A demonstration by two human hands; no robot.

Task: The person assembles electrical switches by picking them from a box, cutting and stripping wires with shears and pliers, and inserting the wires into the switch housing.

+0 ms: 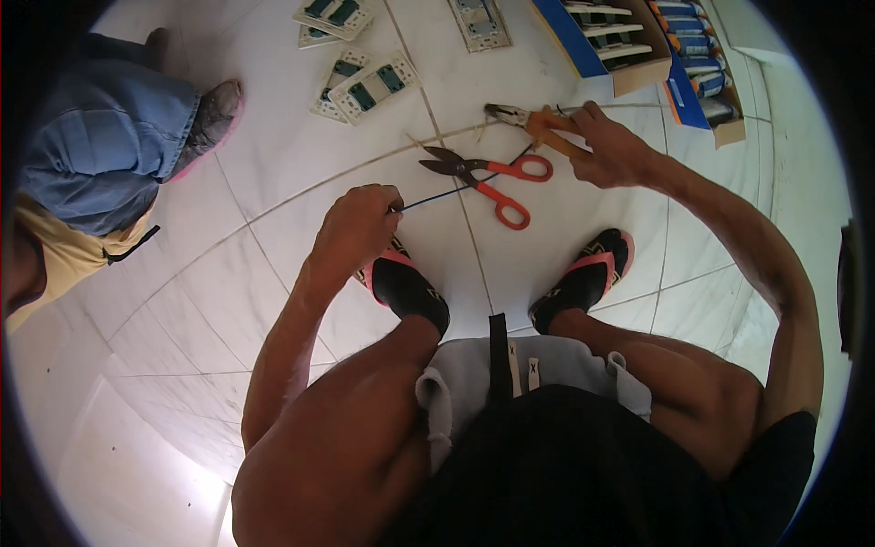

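Observation:
My left hand point(363, 221) is closed, its fingertips pinching the end of a thin dark blue wire point(430, 200). The wire runs rightward across a pair of tin snips point(467, 168) toward the pliers; whether it touches them I cannot tell. The snips have dark blades and red loop handles and lie on the tiles, blades parted. My right hand point(609, 150) is wrapped around the orange handles of combination pliers point(541, 123), whose metal jaws point left, above and right of the snips.
Several white switch or socket plates point(374, 87) lie at the far left-centre, with another plate point(480, 23) beyond. Two open boxes point(629, 80) of parts stand at the far right. A person in jeans point(109, 128) sits on the left. My sandalled feet point(406, 283) are on the tiles.

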